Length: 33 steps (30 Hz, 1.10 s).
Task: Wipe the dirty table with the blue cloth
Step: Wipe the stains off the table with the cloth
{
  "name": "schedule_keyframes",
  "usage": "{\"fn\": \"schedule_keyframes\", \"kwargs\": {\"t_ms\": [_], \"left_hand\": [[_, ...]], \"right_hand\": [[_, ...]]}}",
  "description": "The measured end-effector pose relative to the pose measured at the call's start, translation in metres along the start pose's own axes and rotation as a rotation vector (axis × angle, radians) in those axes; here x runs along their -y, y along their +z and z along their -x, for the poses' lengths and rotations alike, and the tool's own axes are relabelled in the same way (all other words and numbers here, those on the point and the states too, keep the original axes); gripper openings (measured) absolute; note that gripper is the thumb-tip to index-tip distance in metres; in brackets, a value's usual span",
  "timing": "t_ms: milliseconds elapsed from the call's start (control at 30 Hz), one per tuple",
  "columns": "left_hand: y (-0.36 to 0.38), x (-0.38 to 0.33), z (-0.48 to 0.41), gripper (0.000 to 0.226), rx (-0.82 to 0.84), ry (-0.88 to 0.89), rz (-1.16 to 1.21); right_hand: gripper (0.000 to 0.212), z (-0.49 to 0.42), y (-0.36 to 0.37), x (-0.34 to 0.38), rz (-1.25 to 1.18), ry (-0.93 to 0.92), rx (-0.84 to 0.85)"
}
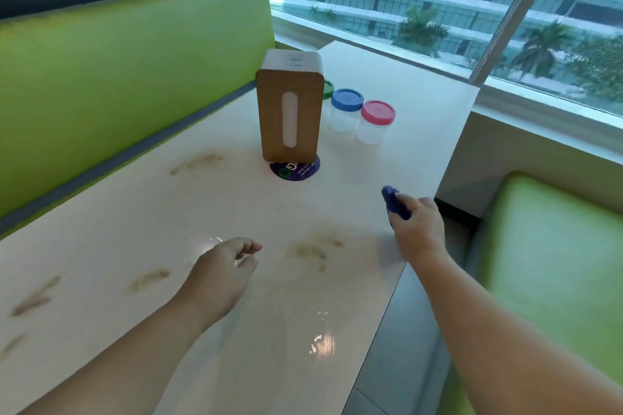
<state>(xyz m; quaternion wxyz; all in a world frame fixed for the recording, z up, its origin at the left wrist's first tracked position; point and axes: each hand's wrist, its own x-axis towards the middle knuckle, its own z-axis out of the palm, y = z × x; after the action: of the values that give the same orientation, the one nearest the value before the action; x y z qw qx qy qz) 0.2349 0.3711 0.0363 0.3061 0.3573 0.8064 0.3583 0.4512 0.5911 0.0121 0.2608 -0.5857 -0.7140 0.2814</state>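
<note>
The pale table (pixel 236 212) carries several brown smears: one (pixel 317 251) between my hands, one (pixel 197 162) further back on the left, others (pixel 33 298) near the left edge. My right hand (pixel 419 229) grips the bunched blue cloth (pixel 392 200) above the table's right edge. Over the table's middle my left hand (pixel 224 268) hovers with loosely curled fingers, holding nothing.
A brown tissue box (pixel 290 111) stands upright on a purple round sticker (pixel 296 170). Behind it stand three clear jars with green (pixel 328 89), blue (pixel 347 108) and red (pixel 377 120) lids. Green benches (pixel 118 77) flank the table; a window lies beyond.
</note>
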Motion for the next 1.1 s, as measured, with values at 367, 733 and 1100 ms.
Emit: {"fn": "schedule_keyframes", "kwargs": {"t_ms": [367, 733, 1100], "left_hand": [[0.048, -0.008, -0.039, 0.039, 0.031, 0.127, -0.526], [0.046, -0.003, -0.053, 0.052, 0.239, 0.007, -0.855], [0.041, -0.002, -0.056, 0.053, 0.270, 0.011, -0.895]], "right_hand": [[0.054, -0.023, 0.033, -0.022, 0.411, -0.239, 0.440], [0.058, -0.023, 0.040, -0.023, 0.458, -0.285, 0.484], [0.049, -0.069, 0.031, -0.020, 0.155, -0.150, 0.299]]}}
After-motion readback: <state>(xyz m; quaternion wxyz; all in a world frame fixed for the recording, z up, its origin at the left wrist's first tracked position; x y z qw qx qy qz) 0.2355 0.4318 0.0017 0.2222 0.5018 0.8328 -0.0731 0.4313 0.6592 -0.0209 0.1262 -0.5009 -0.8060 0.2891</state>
